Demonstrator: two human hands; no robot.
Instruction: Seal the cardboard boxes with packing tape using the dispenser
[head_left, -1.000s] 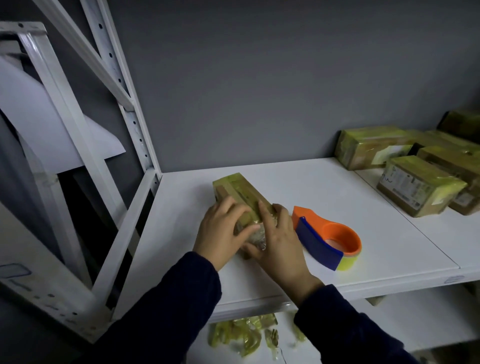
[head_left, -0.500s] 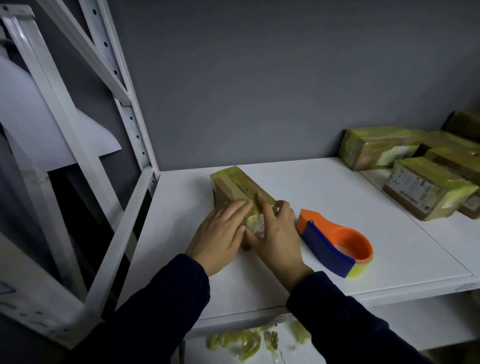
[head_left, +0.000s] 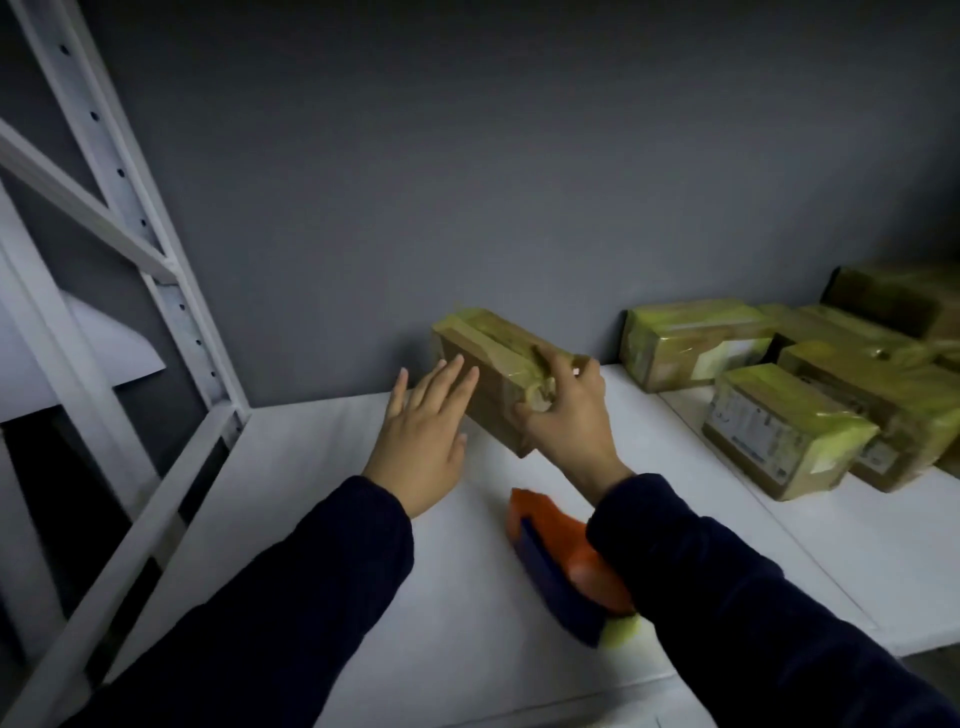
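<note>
A small cardboard box (head_left: 488, 358) wrapped in yellowish tape is lifted above the white shelf (head_left: 322, 519), near the grey back wall. My right hand (head_left: 569, 415) grips its near end, fingers curled over the top edge. My left hand (head_left: 423, 431) is flat with straight fingers, its fingertips touching the box's left side. The orange and blue tape dispenser (head_left: 556, 556) lies on the shelf below my right forearm, partly hidden by the sleeve.
Several taped boxes (head_left: 779, 426) are grouped at the right of the shelf, one (head_left: 685, 340) against the wall. The white metal rack upright (head_left: 156, 280) and diagonal braces stand at the left. The shelf's front edge runs near the bottom.
The box has gone from resting at the shelf's middle, under both hands, to raised and further back toward the wall. My left hand has opened flat; the right hand now grips the box's end.
</note>
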